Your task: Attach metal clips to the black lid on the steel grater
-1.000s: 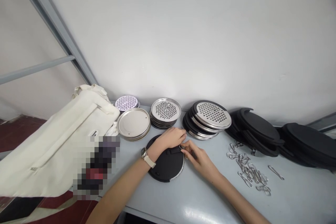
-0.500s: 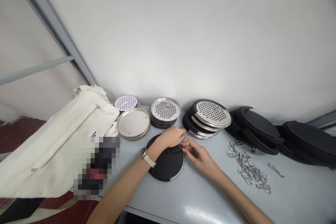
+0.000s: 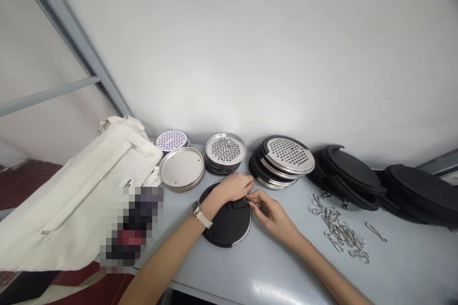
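Note:
A black round grater base (image 3: 227, 228) with a silver rim along its right edge lies on the grey table. Over its far edge, my left hand (image 3: 236, 186) has its fingers curled and holds it down; the fingertips are partly hidden. Thumb and fingers of my right hand (image 3: 266, 209) pinch a small metal wire clip (image 3: 247, 199) at the disc's upper right edge, beside a raised black tab (image 3: 236, 204). Loose metal wire clips (image 3: 341, 233) lie in a pile to the right, with one single clip (image 3: 375, 231) apart from them.
Behind my hands stand a stack of plain metal discs (image 3: 182, 167), stacked metal grater plates (image 3: 225, 149), a lilac grater plate (image 3: 171, 140) and black-rimmed graters (image 3: 289, 155). Black round bases (image 3: 354, 169) are piled at the right. A cream cloth bag (image 3: 82, 200) covers the left side.
My right fingers have shifted slightly around the wire clip at the disc's edge. My left hand and the disc stay in place.

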`<state>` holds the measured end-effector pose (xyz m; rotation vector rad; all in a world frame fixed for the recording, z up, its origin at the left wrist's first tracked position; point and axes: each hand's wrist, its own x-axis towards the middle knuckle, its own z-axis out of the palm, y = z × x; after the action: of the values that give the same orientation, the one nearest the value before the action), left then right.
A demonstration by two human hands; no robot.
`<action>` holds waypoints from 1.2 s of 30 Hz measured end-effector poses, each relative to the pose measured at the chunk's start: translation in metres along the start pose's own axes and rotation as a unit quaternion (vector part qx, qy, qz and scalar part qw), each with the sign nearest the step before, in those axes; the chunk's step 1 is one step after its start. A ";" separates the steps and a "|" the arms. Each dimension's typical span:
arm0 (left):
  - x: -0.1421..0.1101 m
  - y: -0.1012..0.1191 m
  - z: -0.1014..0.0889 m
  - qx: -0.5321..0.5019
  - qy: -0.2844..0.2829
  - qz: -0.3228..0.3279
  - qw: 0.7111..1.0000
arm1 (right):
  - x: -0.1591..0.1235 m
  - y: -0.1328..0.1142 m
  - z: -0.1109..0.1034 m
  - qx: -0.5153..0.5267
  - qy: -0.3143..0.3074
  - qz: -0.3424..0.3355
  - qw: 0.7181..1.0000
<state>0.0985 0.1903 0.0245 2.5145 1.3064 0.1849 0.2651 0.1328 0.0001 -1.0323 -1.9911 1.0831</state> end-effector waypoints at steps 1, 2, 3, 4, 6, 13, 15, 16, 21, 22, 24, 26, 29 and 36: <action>0.000 0.000 0.000 0.000 0.000 0.000 1.000 | 0.000 0.000 0.000 0.000 0.001 0.002 1.000; 0.000 0.000 0.000 0.000 0.001 0.000 1.000 | 0.000 0.000 0.000 -0.001 0.003 0.006 1.000; 0.000 0.001 -0.001 0.000 0.001 0.001 1.000 | 0.000 0.000 0.000 -0.002 0.006 0.009 1.000; 0.000 0.001 -0.001 0.000 0.001 0.001 1.000 | 0.000 0.000 0.000 -0.002 0.008 0.012 1.000; 0.000 0.001 -0.001 0.000 0.002 0.003 1.000 | 0.000 0.001 0.001 -0.005 0.014 0.015 1.000; 0.000 0.000 0.000 0.004 0.004 0.007 1.000 | 0.001 0.006 0.002 -0.027 0.039 -0.020 0.999; 0.000 0.000 0.001 0.006 0.004 0.009 1.000 | 0.002 0.005 0.000 -0.031 0.036 -0.021 0.999; 0.000 0.000 0.001 0.008 0.004 0.009 1.000 | 0.002 0.005 -0.001 -0.032 0.034 -0.020 0.999; 0.000 0.001 0.000 0.012 0.004 0.009 1.000 | 0.003 0.004 -0.001 -0.028 0.031 -0.018 0.999; 0.000 0.001 -0.001 0.012 0.003 0.009 1.000 | 0.003 0.004 -0.001 -0.028 0.030 -0.016 0.999; 0.000 0.002 -0.002 0.011 0.003 0.009 1.000 | 0.002 0.004 0.000 -0.029 0.029 -0.012 0.999; 0.000 0.002 -0.002 0.010 0.003 0.007 1.000 | 0.002 0.005 0.001 -0.024 0.029 -0.007 0.999; 0.000 0.002 -0.002 0.008 0.001 0.005 1.000 | 0.002 0.006 0.001 -0.012 0.023 0.004 1.000; 0.002 -0.001 0.001 0.008 0.000 0.006 1.000 | 0.000 0.009 0.005 -0.013 0.022 0.023 0.999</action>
<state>0.0992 0.1916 0.0230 2.5355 1.2981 0.1779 0.2646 0.1342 -0.0100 -1.1110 -1.9601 1.0520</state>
